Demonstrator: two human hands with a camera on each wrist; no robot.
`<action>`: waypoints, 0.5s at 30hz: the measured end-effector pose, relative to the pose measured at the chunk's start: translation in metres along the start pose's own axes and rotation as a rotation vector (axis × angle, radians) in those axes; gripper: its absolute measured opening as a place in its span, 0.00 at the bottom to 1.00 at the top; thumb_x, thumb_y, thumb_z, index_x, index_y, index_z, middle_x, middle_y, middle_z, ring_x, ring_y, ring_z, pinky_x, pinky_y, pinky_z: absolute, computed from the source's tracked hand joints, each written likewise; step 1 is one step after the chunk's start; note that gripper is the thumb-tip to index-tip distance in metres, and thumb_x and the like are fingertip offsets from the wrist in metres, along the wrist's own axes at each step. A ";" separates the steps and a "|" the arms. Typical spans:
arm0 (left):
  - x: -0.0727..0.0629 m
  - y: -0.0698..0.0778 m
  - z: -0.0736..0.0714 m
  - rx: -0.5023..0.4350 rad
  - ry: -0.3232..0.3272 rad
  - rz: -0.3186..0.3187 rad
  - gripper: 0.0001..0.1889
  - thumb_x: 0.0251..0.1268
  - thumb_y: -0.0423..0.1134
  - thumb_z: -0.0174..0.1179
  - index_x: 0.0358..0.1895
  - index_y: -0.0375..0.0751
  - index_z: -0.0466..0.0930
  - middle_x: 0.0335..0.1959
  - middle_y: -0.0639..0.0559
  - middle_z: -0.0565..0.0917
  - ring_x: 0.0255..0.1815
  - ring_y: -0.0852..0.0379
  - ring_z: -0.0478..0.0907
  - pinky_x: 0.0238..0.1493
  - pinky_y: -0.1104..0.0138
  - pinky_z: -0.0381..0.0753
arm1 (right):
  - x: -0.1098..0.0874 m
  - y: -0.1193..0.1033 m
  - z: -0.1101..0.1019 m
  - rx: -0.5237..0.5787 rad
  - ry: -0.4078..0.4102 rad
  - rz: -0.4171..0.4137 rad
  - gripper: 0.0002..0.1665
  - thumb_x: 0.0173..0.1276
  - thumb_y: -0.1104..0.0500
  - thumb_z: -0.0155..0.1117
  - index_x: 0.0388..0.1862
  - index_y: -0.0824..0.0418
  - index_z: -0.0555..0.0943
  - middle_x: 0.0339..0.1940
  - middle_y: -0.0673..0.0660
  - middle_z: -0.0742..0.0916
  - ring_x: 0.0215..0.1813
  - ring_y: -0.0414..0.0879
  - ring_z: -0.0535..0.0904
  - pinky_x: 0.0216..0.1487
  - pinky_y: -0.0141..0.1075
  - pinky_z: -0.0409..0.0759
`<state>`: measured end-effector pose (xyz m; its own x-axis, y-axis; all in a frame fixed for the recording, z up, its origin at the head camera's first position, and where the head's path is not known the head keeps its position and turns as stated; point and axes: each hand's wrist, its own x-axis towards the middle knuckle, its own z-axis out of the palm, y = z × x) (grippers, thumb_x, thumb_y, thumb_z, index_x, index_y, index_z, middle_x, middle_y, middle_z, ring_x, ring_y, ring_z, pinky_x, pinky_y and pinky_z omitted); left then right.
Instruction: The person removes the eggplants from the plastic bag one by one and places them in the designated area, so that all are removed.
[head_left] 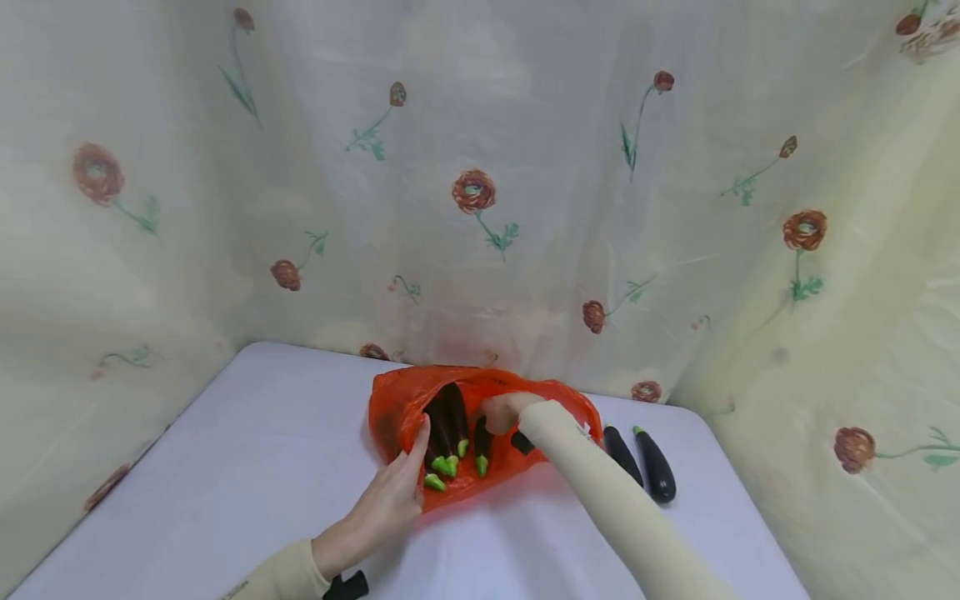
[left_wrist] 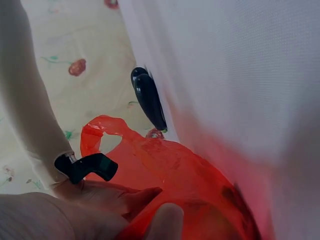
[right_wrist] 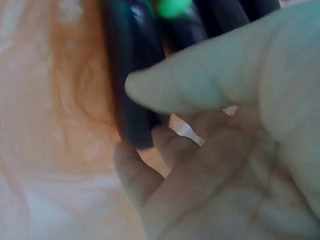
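A red plastic bag lies on the table with its mouth toward me. My left hand grips the near left edge of its mouth, thumb uppermost. Several dark eggplants with green stem ends lie inside, side by side at the left. My right hand reaches into the mouth and holds another eggplant, its green end pointing toward me. In the right wrist view, the thumb lies over that eggplant, and the fingertips meet its lower end.
Two more eggplants lie on the white table right of the bag: one partly behind the right sleeve, the other beside it. A flower-patterned curtain hangs around the back and sides. The bag's loop handle stands up in the left wrist view.
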<state>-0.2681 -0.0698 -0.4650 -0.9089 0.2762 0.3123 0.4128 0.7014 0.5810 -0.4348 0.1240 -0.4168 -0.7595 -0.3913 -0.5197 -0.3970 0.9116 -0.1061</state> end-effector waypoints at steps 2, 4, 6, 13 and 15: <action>-0.001 0.000 -0.001 0.003 0.012 0.011 0.55 0.48 0.18 0.59 0.78 0.42 0.37 0.22 0.54 0.68 0.22 0.59 0.61 0.23 0.71 0.64 | 0.001 0.000 -0.005 0.028 -0.035 0.027 0.27 0.71 0.62 0.46 0.67 0.49 0.72 0.64 0.51 0.76 0.55 0.47 0.68 0.52 0.43 0.75; -0.001 -0.001 -0.002 0.005 0.022 0.013 0.55 0.48 0.18 0.59 0.78 0.44 0.36 0.22 0.54 0.68 0.21 0.59 0.60 0.23 0.71 0.64 | 0.002 0.001 -0.008 0.074 -0.043 0.042 0.28 0.72 0.62 0.45 0.69 0.48 0.71 0.67 0.52 0.73 0.57 0.48 0.67 0.54 0.45 0.75; -0.001 0.000 -0.002 0.009 0.024 0.013 0.55 0.49 0.18 0.59 0.78 0.44 0.36 0.22 0.54 0.69 0.21 0.59 0.61 0.23 0.70 0.64 | 0.002 0.004 -0.006 0.078 -0.029 0.055 0.28 0.72 0.62 0.46 0.70 0.47 0.70 0.67 0.52 0.73 0.57 0.49 0.66 0.52 0.44 0.76; 0.002 0.000 -0.003 0.019 0.021 -0.003 0.55 0.48 0.19 0.60 0.78 0.44 0.37 0.24 0.52 0.71 0.23 0.59 0.62 0.25 0.70 0.65 | -0.001 0.009 0.005 0.328 0.135 0.216 0.18 0.68 0.60 0.56 0.56 0.50 0.78 0.47 0.55 0.77 0.48 0.52 0.72 0.34 0.44 0.79; 0.002 0.000 -0.004 0.012 0.015 -0.015 0.55 0.48 0.19 0.60 0.78 0.45 0.37 0.25 0.52 0.72 0.23 0.58 0.63 0.26 0.69 0.65 | 0.001 0.011 0.009 0.318 0.205 0.230 0.12 0.66 0.61 0.59 0.47 0.50 0.81 0.42 0.54 0.77 0.46 0.52 0.73 0.32 0.44 0.78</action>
<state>-0.2699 -0.0714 -0.4611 -0.9140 0.2555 0.3152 0.3983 0.7132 0.5768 -0.4347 0.1345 -0.4262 -0.9089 -0.1610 -0.3846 -0.0515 0.9588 -0.2795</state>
